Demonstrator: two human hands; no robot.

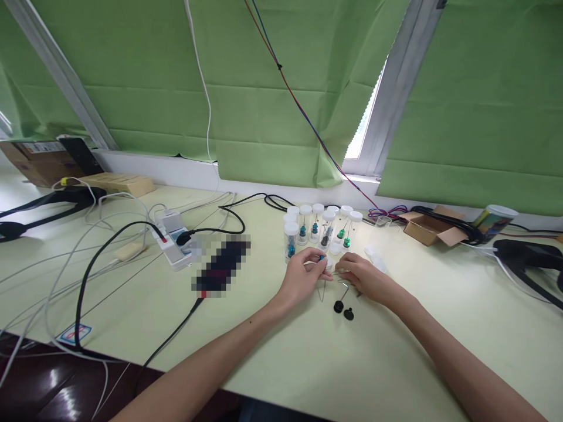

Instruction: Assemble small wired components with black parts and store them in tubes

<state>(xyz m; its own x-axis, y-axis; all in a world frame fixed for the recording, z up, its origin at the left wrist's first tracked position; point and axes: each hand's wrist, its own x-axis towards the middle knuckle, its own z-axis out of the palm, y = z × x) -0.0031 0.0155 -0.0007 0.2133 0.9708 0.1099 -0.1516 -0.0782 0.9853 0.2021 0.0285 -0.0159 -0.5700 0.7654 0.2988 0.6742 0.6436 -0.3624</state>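
My left hand (303, 275) pinches a small blue part (322, 257) between thumb and fingers, and a thin bent metal wire (322, 291) shows just below that hand. Close beside it, my right hand (363, 275) is closed low over the table, fingertips by some thin metal pieces; what they hold is hidden. In front of the hands lie a black round knob on a metal rod (338, 306) and a black disc (349, 314). Behind them stand several clear vials with white caps (291, 240), containing blue, black or green parts on thin rods.
White lids (376, 259) lie right of the hands. To the left are a blurred dark device (222, 266), a white power strip (176, 246) and tangled cables. An open cardboard box (424, 228), a can (495, 220) and black headgear (528, 264) are at the right.
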